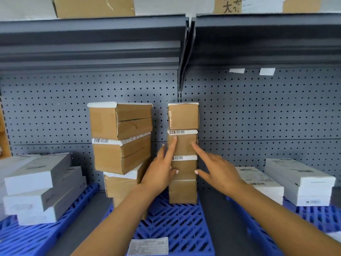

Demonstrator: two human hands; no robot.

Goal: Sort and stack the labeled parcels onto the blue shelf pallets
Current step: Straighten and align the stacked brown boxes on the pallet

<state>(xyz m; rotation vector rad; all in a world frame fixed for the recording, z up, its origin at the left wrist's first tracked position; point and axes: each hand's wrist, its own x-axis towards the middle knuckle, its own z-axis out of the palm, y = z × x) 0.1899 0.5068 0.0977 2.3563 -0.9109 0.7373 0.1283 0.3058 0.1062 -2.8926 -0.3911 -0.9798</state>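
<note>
Four small brown cardboard parcels [183, 154] stand stacked in a narrow column on the middle blue plastic grid pallet [175, 224], close to the grey perforated back panel [258, 111] of the shelf; white barcode labels wrap over the top front edges of the second and third boxes from the top. Both hands are on this column with fingers spread, gripping nothing. On the left hand [160, 172], the index finger reaches up the front of the second box and the thumb presses the front of the third box. On the right hand [219, 172], the index fingertip touches the right part of the second box's front and the thumb tip sits at the right edge of the third. Just left of the column, on the same pallet, stands a taller, wider stack of larger brown cardboard boxes [120, 139], each turned a little out of line with the one below, with white labels across their tops. A flat white printed label sheet [148, 245] lies on the near edge of that pallet. Further left, flat grey-and-white cartons [42, 187] lie piled at loose angles on another blue pallet [27, 235]. To the right, similar white flat cartons [302, 182] sit in two low piles on a third blue pallet [317, 217]. Above, a dark grey metal shelf [92, 24] carries more brown boxes.
</note>
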